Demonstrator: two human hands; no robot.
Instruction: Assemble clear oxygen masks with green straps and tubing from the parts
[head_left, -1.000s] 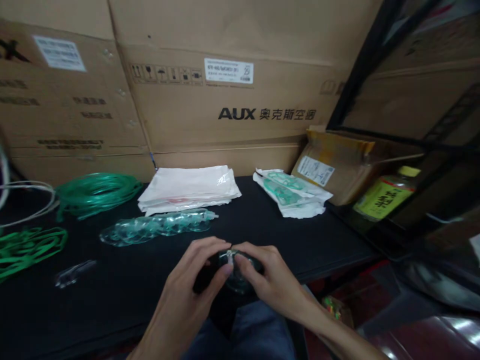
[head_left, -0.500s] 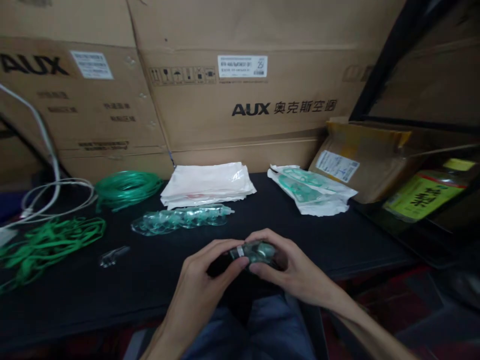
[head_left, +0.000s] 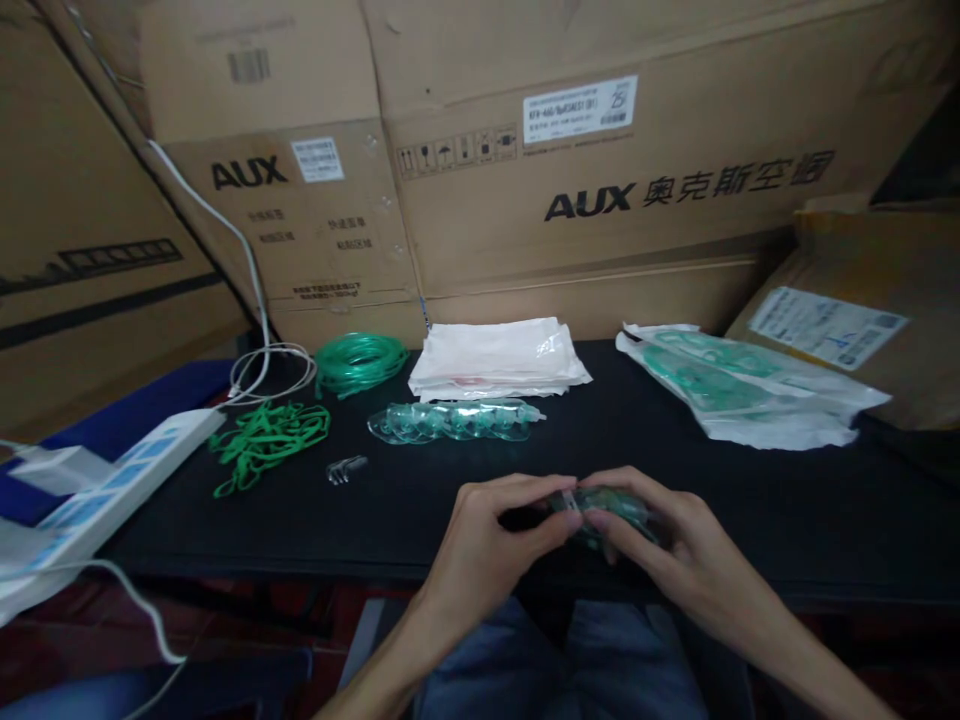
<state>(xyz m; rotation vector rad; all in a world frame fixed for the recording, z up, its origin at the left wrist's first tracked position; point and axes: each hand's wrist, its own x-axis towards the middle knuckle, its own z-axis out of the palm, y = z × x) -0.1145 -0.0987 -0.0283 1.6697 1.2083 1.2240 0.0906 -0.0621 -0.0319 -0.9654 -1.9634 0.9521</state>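
Observation:
Between my two hands, low over the table's front edge, is a translucent green oxygen mask point(head_left: 619, 508) with a small silver strip on it. My left hand point(head_left: 510, 525) pinches its left end near the strip, finger above and thumb in front. My right hand point(head_left: 667, 525) wraps its right side, thumb in front, covering much of it. Beyond them lies a row of nested green masks point(head_left: 457, 421). Small metal strips point(head_left: 346, 470) lie left of it, beside a tangle of green elastic straps point(head_left: 274, 438).
A coil of green tubing point(head_left: 360, 362) and a stack of white packets point(head_left: 499, 358) lie at the back. Packaged masks point(head_left: 742, 385) are at right, by a cardboard box point(head_left: 862, 270). A white power strip point(head_left: 142, 490) with cables lies left. Large AUX cartons point(head_left: 480, 230) stand behind.
The view has turned left, so things appear farther right and the power strip has come into view. Both hands keep their hold on the mask.

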